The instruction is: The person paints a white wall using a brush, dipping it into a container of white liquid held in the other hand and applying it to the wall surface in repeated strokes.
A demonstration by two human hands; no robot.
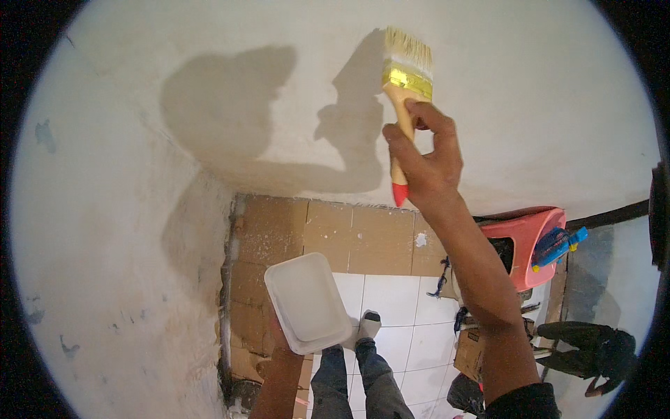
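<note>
My right hand (434, 152) grips the wooden handle of a flat paintbrush (408, 68), which has pale bristles, a yellow band and a red handle tip. Its bristles point up over the off-white wall (513, 105); whether they touch the wall I cannot tell. Lower down, my left hand (278, 335) holds a rectangular plastic tub (309, 304) from its left side and from beneath, its fingers mostly hidden. Whitish matter fills the inside of the tub, and its depth is unclear. Shadows of a head, an arm and the brush fall on the wall.
Cardboard (330, 235) with white spots lines the foot of the walls over white floor tiles (390, 298). A pink plastic stool (518, 230) bearing a blue object (557, 249) stands at the right. Below it are a cardboard box (468, 353) and a black bag (466, 395). Another person (596, 345) is at the far right.
</note>
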